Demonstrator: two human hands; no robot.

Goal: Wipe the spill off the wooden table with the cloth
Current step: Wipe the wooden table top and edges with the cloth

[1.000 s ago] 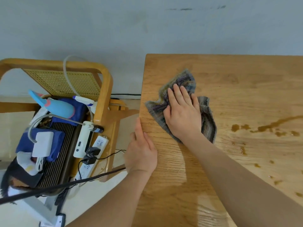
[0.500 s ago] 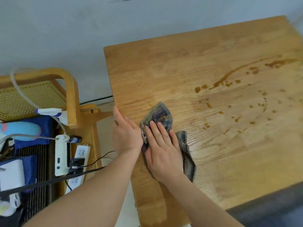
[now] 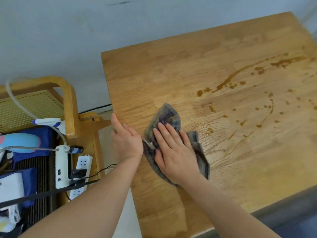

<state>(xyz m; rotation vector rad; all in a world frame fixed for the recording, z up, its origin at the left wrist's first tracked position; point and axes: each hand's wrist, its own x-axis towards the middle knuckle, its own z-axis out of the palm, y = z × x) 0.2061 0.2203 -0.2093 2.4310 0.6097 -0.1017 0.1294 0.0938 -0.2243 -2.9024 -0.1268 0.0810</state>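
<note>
Near the left edge of the tabletop [image 3: 223, 177], the right hand [image 3: 173, 152] lies flat on the cloth [image 3: 169, 117]. Its grip is fully open, with the fingers straight and slightly spread and the palm pressing the fabric down, holding nothing pinched. The forearm runs back toward the near edge. The cloth is a crumpled grey striped rag. One peak sticks out past the fingertips toward the far edge, and a fold trails out to the right of the wrist.

Just to the left, touching the cloth's side, the left hand [image 3: 127, 140] sits on the left edge itself, with one digit straight along it. The other fingers drop out of sight over the side, so I cannot tell how far that grip is closed.

To the right of the cloth and further back, the spill [image 3: 224, 82] runs as a brown streak with scattered drops toward the far right corner. The nearest drops are close to the cloth's right fold. Bare wood lies between the cloth and the far left corner, and between the cloth and the near edge.

Beyond the left edge, across a strip of floor [image 3: 106, 134], stands a wooden chair [image 3: 69, 103] with a power strip [image 3: 82, 169] on it. A pale wall [image 3: 68, 40] backs the far edge.
</note>
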